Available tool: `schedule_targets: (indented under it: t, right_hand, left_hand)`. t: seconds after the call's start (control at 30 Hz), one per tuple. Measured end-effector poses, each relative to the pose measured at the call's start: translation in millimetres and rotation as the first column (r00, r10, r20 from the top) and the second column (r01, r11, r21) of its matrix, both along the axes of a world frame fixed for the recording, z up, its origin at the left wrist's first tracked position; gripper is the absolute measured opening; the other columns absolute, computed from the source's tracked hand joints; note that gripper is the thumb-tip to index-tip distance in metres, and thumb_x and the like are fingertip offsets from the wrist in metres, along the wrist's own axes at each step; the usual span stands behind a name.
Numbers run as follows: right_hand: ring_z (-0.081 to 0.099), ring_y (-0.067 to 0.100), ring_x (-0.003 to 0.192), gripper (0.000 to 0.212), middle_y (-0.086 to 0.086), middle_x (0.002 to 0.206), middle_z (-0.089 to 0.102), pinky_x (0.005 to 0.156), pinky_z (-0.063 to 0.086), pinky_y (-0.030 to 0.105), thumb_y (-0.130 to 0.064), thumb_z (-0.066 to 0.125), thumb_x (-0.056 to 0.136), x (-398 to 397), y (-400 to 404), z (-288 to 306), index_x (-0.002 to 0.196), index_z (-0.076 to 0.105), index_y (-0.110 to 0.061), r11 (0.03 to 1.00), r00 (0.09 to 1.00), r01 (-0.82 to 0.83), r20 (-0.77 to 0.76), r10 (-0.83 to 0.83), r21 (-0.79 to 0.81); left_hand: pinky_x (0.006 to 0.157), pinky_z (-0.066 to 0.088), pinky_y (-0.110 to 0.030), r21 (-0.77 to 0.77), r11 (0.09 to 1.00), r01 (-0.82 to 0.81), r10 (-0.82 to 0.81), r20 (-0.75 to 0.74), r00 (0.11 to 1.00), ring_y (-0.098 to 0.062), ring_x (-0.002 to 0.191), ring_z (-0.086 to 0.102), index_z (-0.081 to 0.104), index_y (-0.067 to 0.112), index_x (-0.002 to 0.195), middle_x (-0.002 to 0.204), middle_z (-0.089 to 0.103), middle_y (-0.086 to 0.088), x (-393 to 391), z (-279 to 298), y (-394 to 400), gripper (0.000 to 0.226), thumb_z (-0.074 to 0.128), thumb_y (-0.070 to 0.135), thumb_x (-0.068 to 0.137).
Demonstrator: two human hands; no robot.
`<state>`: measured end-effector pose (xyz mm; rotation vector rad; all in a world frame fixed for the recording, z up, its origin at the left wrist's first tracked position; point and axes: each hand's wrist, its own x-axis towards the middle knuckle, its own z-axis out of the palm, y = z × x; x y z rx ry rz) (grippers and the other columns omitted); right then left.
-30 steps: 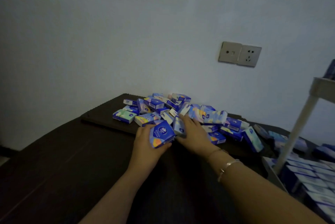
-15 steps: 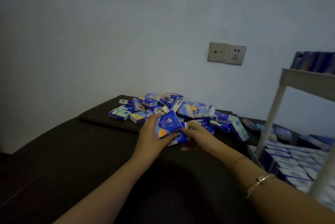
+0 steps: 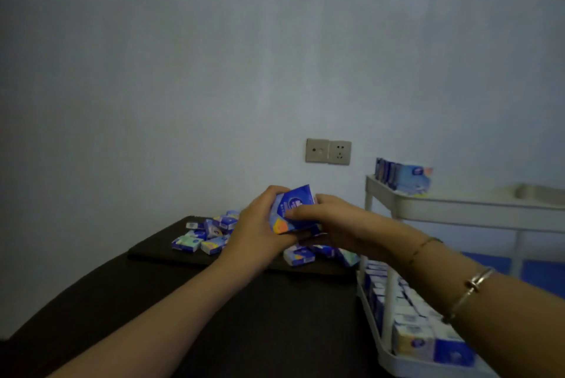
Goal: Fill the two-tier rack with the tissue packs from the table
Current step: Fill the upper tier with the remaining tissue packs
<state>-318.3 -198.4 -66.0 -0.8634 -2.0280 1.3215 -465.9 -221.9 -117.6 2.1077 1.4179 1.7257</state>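
We see the left hand (image 3: 260, 224) and right hand (image 3: 330, 221) both gripping a blue tissue pack (image 3: 292, 211), raised above the dark table (image 3: 214, 316). The loose pile of packs (image 3: 211, 235) lies at ten o'clock from the hands. At three o'clock stands the white rack (image 3: 458, 209), packs on both tiers.

Blue tissue pack (image 3: 293, 209) held between both hands: glossy plastic film wrapper, slightly creased. Loose packs heaped on the dark tabletop (image 3: 244, 316): same shiny film. Tabletop: matt, smooth, dark finish. White two-tier rack (image 3: 452, 209): smooth, matt plastic look. Thin bangle (image 3: 470, 289) on right wrist: polished metal. Grey-white wall (image 3: 214, 72): matt paint.
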Motion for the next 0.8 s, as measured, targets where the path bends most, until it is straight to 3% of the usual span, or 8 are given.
schedule_targets:
  t: [0.1,0.2,0.37,0.43,0.5,0.63,0.73,0.8]
  right_hand:
    - [0.060,0.021,0.083,0.010,0.015,0.089,0.066,0.080,0.051,0.032,-0.009,0.061,0.086,21.8,-14.6,27.6,0.094,0.066,-0.006,0.998,1.000,0.015,-0.009,-0.015,0.056]
    - [0.067,0.021,0.082,0.020,0.017,0.090,0.071,0.077,0.057,0.029,-0.006,0.064,0.081,50.2,-20.7,53.8,0.097,0.066,0.005,0.988,0.993,0.114,-0.010,-0.114,0.106]
    - [0.067,0.018,0.075,0.005,0.016,0.085,0.069,0.077,0.057,0.026,-0.001,0.060,0.084,108.7,-27.7,87.2,0.088,0.063,0.000,0.968,0.985,0.170,-0.035,-0.167,0.183]
    - [0.068,0.014,0.069,0.010,0.010,0.081,0.069,0.068,0.057,0.020,0.002,0.060,0.085,131.6,-26.1,98.3,0.092,0.058,-0.005,0.957,0.978,0.210,-0.050,-0.204,0.201]
    - [0.068,0.016,0.080,0.034,0.015,0.097,0.067,0.070,0.058,0.021,0.004,0.063,0.081,153.1,-17.9,106.8,0.111,0.051,-0.008,0.944,0.968,0.252,-0.048,-0.247,0.212]
    - [0.063,0.022,0.096,0.056,0.014,0.110,0.058,0.073,0.056,0.022,0.008,0.066,0.077,183.3,-1.1,112.6,0.124,0.044,-0.014,0.918,0.952,0.293,0.006,-0.305,0.266]
    - [0.063,0.021,0.099,0.059,0.010,0.112,0.058,0.073,0.056,0.024,0.008,0.068,0.075,198.1,9.8,106.7,0.124,0.046,-0.018,0.912,0.949,0.272,0.074,-0.308,0.306]
    - [0.063,0.018,0.099,0.060,0.008,0.113,0.057,0.072,0.055,0.022,0.007,0.068,0.075,198.0,16.2,98.1,0.124,0.046,-0.020,0.915,0.950,0.250,0.103,-0.295,0.315]
  left_hand:
    - [0.072,0.051,-0.016,0.007,0.998,0.059,-0.059,0.032,0.998,0.000,0.089,0.061,0.053,0.028,0.108,0.099,0.065,0.012,22.4,29.6,-15.8,0.056,0.085,0.018,0.064]
    - [0.077,0.054,-0.020,-0.093,0.973,0.212,-0.209,0.037,0.977,-0.002,0.094,0.063,0.049,0.026,0.118,0.106,0.063,0.012,46.1,54.2,-22.3,0.060,0.082,0.015,0.070]
    - [0.082,0.051,-0.017,-0.218,0.885,0.412,-0.397,0.112,0.911,-0.009,0.101,0.062,0.052,0.023,0.127,0.114,0.064,0.004,93.5,95.1,-20.5,0.047,0.063,0.012,0.083]
    - [0.097,0.047,-0.031,-0.261,0.866,0.427,-0.409,0.124,0.904,-0.015,0.114,0.058,0.053,0.026,0.128,0.122,0.063,0.002,113.4,108.3,-12.9,0.059,0.062,0.024,0.070]
    - [0.104,0.043,-0.041,-0.312,0.861,0.402,-0.399,0.077,0.914,-0.015,0.118,0.055,0.051,0.027,0.132,0.127,0.060,0.003,130.8,117.0,-3.7,0.065,0.057,0.028,0.067]
    - [0.092,0.041,-0.020,-0.403,0.854,0.330,-0.367,-0.017,0.930,-0.008,0.115,0.052,0.050,0.028,0.127,0.128,0.055,0.006,148.2,122.0,10.8,0.041,0.055,0.017,0.088]
    - [0.101,0.034,-0.026,-0.461,0.849,0.257,-0.309,-0.040,0.950,-0.013,0.134,0.037,0.032,0.020,0.146,0.152,0.034,0.003,152.0,115.5,27.7,0.061,0.055,0.019,0.090]
    - [0.089,0.040,-0.021,-0.511,0.821,0.253,-0.299,-0.007,0.954,-0.004,0.111,0.050,0.049,0.022,0.127,0.127,0.054,0.009,151.6,111.3,33.6,0.038,0.059,0.021,0.090]
